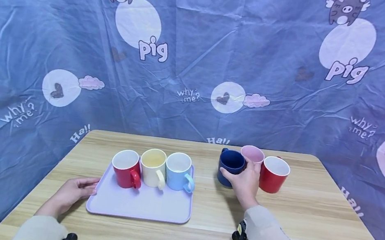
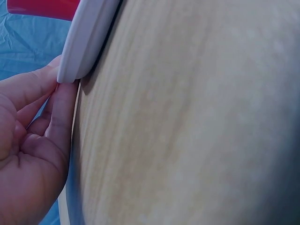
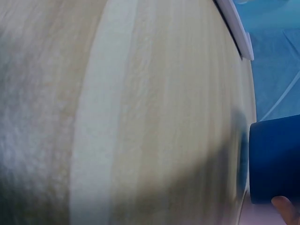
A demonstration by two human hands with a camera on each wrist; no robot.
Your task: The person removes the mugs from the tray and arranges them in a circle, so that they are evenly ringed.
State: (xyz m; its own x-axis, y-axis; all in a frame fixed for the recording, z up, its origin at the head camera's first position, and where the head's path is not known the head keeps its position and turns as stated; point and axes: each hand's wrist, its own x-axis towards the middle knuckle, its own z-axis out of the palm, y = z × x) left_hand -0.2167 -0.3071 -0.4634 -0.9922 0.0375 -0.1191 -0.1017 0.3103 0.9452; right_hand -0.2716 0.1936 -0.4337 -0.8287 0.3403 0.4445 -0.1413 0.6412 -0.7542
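My left hand (image 1: 71, 195) is at the left edge of a pale lilac tray (image 1: 142, 208), with fingertips gripping its rim (image 2: 86, 42). On the tray stand a red mug (image 1: 125, 170), a cream mug (image 1: 151, 170) and a light blue mug (image 1: 176, 175), handles toward me. To the right of the tray, my right hand (image 1: 245, 184) holds a navy blue mug (image 1: 226, 175), thumb on its front and fingers on its right side. In the right wrist view the navy mug (image 3: 276, 159) is upright relative to the table; whether it touches the wood cannot be told.
Right behind my right hand stands a pink mug (image 1: 252, 153), partly hidden. A second red mug (image 1: 272, 177) is beside it. All rests on a wooden table (image 1: 312, 221). A blue printed cloth (image 1: 196, 46) hangs behind the table's far edge.
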